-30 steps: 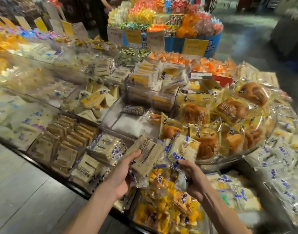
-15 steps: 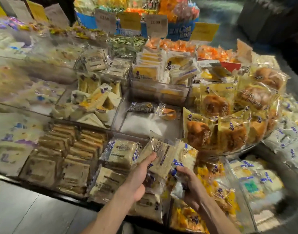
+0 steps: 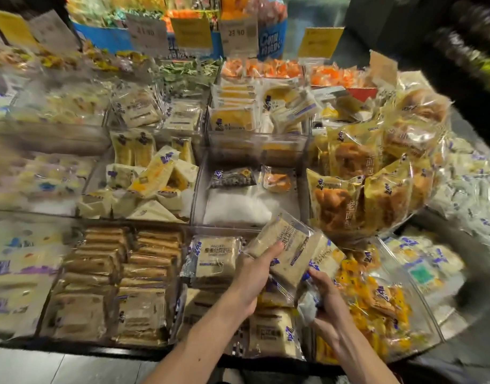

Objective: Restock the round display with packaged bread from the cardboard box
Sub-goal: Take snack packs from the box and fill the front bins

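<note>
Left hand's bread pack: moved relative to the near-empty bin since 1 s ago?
No, not noticeably. The view shifted, but the bread pack in the left hand still overlaps the near-empty bin's front edge.

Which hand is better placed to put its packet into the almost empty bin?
Left. The left hand holds its toast packet at the near edge of the bin; the right hand grips a second packet lower down.

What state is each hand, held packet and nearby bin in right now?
Left hand, gripping the pale bread packet.
Right hand, gripping a second packet by its crumpled end.
Centre clear bin, nearly empty: two packets at the back.
Golden bread packets, upright, tightly packed.
</note>
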Demonstrator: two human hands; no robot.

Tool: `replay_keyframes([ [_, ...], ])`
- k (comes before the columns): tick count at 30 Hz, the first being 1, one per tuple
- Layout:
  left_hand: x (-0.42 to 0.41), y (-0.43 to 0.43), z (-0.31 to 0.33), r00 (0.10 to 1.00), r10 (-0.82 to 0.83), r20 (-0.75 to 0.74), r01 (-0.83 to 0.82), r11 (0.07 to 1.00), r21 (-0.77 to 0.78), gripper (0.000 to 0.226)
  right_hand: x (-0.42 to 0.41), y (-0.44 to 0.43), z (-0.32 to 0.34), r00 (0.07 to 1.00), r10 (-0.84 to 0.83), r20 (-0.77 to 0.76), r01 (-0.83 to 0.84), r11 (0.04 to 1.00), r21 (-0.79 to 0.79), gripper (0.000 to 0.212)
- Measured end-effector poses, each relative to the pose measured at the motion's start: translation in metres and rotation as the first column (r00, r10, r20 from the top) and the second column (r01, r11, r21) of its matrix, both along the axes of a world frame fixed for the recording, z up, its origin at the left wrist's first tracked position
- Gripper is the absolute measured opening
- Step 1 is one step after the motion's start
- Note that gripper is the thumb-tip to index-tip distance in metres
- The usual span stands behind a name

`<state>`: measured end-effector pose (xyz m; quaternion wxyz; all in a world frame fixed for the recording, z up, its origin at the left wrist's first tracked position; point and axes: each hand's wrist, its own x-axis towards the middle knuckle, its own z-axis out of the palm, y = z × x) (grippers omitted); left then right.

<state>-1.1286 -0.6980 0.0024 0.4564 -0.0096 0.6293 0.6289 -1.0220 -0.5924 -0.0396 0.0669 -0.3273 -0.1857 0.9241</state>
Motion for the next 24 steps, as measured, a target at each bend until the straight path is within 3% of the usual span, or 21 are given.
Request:
replay_keyframes([
  [3,-0.015,-0.003,0.009,0.997,-0.054,0.055,0.052,0.998,0.034,0.021,0.002,0.001,0.0,0.998,-0.061,-0.033,0.061,0.998,-0.018,0.095],
  [6,-0.029,-0.006,0.019,0.995,-0.036,0.095,0.03,0.998,0.063,0.043,0.004,0.001,-0.001,0.994,-0.108,-0.014,0.108,0.994,-0.031,0.078],
  [9,-0.041,-0.013,0.021,0.997,-0.024,0.078,0.014,0.992,0.124,0.058,0.001,-0.001,-0.007,0.99,-0.141,-0.011,0.14,0.989,-0.036,0.101],
  [13,-0.057,-0.035,0.027,0.993,0.033,0.112,-0.058,0.973,0.222,0.045,0.003,0.002,-0.016,0.988,-0.153,0.013,0.153,0.986,-0.061,0.11],
  [16,-0.077,-0.059,0.024,0.985,0.123,0.12,-0.149,0.96,0.236,0.038,0.008,0.007,-0.022,0.989,-0.143,-0.043,0.139,0.987,-0.079,0.095],
  [20,-0.105,-0.088,0.004,0.962,0.252,-0.105,-0.245,0.966,0.076,0.041,0.018,0.015,-0.024,0.983,-0.16,-0.089,0.154,0.986,-0.067,0.076],
  [22,-0.117,-0.094,-0.015,0.956,0.131,-0.264,-0.161,0.982,-0.095,0.053,0.021,0.015,-0.023,0.982,-0.173,-0.079,0.169,0.984,-0.063,0.058],
  [24,-0.124,-0.094,-0.036,0.935,-0.095,-0.343,-0.013,0.954,-0.299,0.056,0.025,0.013,-0.019,0.979,-0.195,-0.064,0.192,0.98,-0.049,0.031],
])
